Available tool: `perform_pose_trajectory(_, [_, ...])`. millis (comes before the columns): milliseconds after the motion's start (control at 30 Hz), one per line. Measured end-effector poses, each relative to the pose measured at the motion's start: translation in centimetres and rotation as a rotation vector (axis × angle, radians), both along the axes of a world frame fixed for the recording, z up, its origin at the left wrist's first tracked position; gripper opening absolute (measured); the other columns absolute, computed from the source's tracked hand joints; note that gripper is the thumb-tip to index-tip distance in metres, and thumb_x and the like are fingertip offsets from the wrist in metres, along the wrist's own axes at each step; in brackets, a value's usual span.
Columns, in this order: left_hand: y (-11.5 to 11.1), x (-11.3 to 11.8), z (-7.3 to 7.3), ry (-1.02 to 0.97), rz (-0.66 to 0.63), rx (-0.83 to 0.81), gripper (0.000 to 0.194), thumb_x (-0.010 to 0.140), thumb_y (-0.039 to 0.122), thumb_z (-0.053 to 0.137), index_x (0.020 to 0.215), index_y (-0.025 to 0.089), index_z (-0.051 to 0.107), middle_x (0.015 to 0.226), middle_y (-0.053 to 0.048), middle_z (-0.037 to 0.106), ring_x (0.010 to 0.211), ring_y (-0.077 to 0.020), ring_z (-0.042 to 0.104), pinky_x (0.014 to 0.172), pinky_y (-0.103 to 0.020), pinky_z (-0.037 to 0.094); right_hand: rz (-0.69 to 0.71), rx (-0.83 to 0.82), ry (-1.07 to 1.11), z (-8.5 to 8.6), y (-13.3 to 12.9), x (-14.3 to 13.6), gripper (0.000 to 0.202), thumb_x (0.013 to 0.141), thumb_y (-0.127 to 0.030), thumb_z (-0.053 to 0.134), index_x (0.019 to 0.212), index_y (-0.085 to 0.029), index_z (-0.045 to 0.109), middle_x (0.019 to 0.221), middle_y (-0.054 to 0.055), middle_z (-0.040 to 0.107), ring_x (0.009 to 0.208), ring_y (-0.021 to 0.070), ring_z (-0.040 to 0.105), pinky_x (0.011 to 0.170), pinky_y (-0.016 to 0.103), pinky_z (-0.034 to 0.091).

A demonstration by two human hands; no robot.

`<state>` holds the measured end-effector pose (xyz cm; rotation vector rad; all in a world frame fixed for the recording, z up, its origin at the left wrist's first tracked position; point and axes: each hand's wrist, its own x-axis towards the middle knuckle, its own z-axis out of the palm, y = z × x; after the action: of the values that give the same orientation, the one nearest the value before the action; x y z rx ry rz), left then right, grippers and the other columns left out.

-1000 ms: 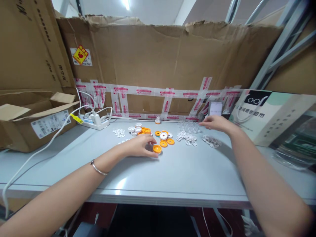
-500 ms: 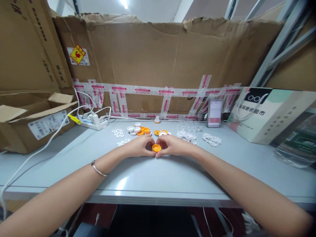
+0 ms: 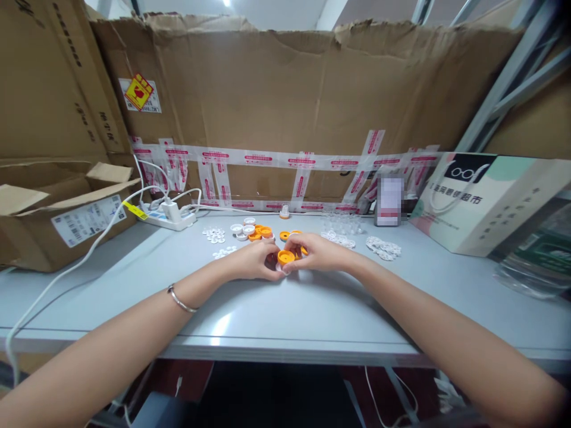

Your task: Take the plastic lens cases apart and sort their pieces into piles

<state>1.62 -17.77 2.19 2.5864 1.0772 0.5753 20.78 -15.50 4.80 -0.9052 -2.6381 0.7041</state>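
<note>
The table (image 3: 312, 321) is pale grey. On it, an orange cap (image 3: 285, 257) sits between the fingers, and behind it lie more orange caps (image 3: 261, 233) mixed with white caps (image 3: 243, 229). Behind the table, the brown cardboard wall (image 3: 285, 113) carries white tape with red print (image 3: 276, 159) and a yellow-and-red sticker (image 3: 139, 92). The power strip (image 3: 167, 219) at the table's left is white.

Bright overhead light glares off the grey table (image 3: 250, 324); wide-angle distortion bends the edges, otherwise sharp.
</note>
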Motion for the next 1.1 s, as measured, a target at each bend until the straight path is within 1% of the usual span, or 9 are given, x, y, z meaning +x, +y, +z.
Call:
perform_pose_trajectory(200, [0.1, -0.1, 0.0, -0.002, -0.031, -0.010, 0.028, 0.072, 0.042, 0.058, 0.078, 0.015, 0.059, 0.076, -0.003, 0.055, 0.073, -0.0156, 0.050, 0.064, -0.025, 0.039, -0.004, -0.051, 0.011, -0.4, 0.2, 0.1, 0.034, 0.061, -0.041, 0.067, 0.083, -0.017, 0.058, 0.072, 0.000, 0.056, 0.066, 0.0126, 0.049, 0.058, 0.023, 0.038])
perform_pose_trajectory(367, [0.6, -0.7, 0.3, 0.023, -0.011, 0.044, 0.045, 0.063, 0.053, 0.065, 0.087, 0.016, 0.058, 0.086, -0.005, 0.056, 0.080, -0.0183, 0.050, 0.069, -0.028, 0.041, -0.081, -0.060, 0.140, -0.7, 0.6, 0.2, 0.035, 0.065, -0.039, 0.064, 0.092, -0.017, 0.056, 0.073, 0.000, 0.058, 0.065, 0.0117, 0.051, 0.058, 0.023, 0.039])
perform_pose_trajectory(567, [0.5, -1.0, 1.4, -0.274, -0.015, 0.263, 0.040, 0.082, 0.033, 0.053, 0.119, 0.023, 0.044, 0.107, -0.007, 0.054, 0.089, -0.0138, 0.055, 0.076, -0.027, 0.045, -0.181, 0.027, 0.432, -0.5, 0.3, -0.3, 0.038, 0.066, -0.038, 0.064, 0.096, -0.016, 0.056, 0.078, 0.002, 0.060, 0.067, 0.0116, 0.054, 0.063, 0.026, 0.044])
perform_pose_trajectory(700, [0.0, -0.9, 2.0, -0.314, -0.072, 0.376, 0.020, 0.085, 0.022, 0.046, 0.101, 0.022, 0.058, 0.106, -0.006, 0.055, 0.093, -0.0136, 0.055, 0.080, -0.027, 0.046, -0.161, -0.190, 0.580, -0.1, -0.3, -0.8, 0.039, 0.065, -0.038, 0.066, 0.098, -0.017, 0.058, 0.081, 0.002, 0.063, 0.070, 0.0121, 0.058, 0.065, 0.026, 0.048])
perform_pose_trajectory(800, [0.4, -1.3, 2.3, -0.357, -0.046, 0.412, 0.016, 0.084, 0.020, 0.048, 0.093, 0.020, 0.061, 0.097, -0.006, 0.060, 0.091, -0.0144, 0.057, 0.081, -0.028, 0.046, -0.153, -0.289, 0.638, 0.0, -0.4, -1.0, 0.041, 0.064, -0.038, 0.068, 0.098, -0.016, 0.058, 0.080, 0.002, 0.063, 0.070, 0.0122, 0.059, 0.064, 0.025, 0.048])
perform_pose_trajectory(867, [1.2, -2.1, 2.3, -0.347, 0.011, 0.408, 0.015, 0.082, 0.021, 0.049, 0.091, 0.018, 0.061, 0.092, -0.005, 0.063, 0.086, -0.0142, 0.058, 0.077, -0.027, 0.046, -0.204, -0.281, 0.622, 0.0, -0.2, -0.9, 0.046, 0.064, -0.039, 0.068, 0.103, -0.016, 0.057, 0.079, 0.003, 0.062, 0.070, 0.0122, 0.058, 0.062, 0.025, 0.047])
perform_pose_trajectory(967, [2.7, -3.9, 2.2, -0.289, 0.219, 0.409, 0.015, 0.081, 0.024, 0.051, 0.089, 0.017, 0.061, 0.089, -0.005, 0.064, 0.080, -0.0143, 0.058, 0.071, -0.025, 0.044, -0.289, -0.184, 0.503, 0.0, 0.2, -0.5, 0.050, 0.067, -0.043, 0.065, 0.107, -0.015, 0.055, 0.079, 0.004, 0.062, 0.067, 0.0121, 0.057, 0.059, 0.024, 0.045])
perform_pose_trajectory(1033, [3.6, -5.1, 2.2, -0.207, 0.346, 0.379, 0.015, 0.079, 0.027, 0.052, 0.086, 0.017, 0.061, 0.088, -0.004, 0.065, 0.078, -0.0149, 0.057, 0.070, -0.026, 0.043, -0.289, -0.119, 0.376, -0.2, 0.4, -0.1, 0.046, 0.068, -0.045, 0.062, 0.102, -0.014, 0.058, 0.079, 0.004, 0.061, 0.067, 0.0122, 0.055, 0.059, 0.024, 0.043])
perform_pose_trajectory(1100, [3.8, -5.9, 2.3, -0.083, 0.367, 0.297, 0.016, 0.078, 0.029, 0.052, 0.083, 0.017, 0.062, 0.085, -0.003, 0.066, 0.076, -0.0151, 0.058, 0.069, -0.025, 0.041, -0.254, -0.082, 0.245, -0.5, 0.6, 0.1, 0.043, 0.069, -0.046, 0.061, 0.097, -0.014, 0.061, 0.077, 0.004, 0.061, 0.067, 0.0124, 0.054, 0.061, 0.025, 0.042])
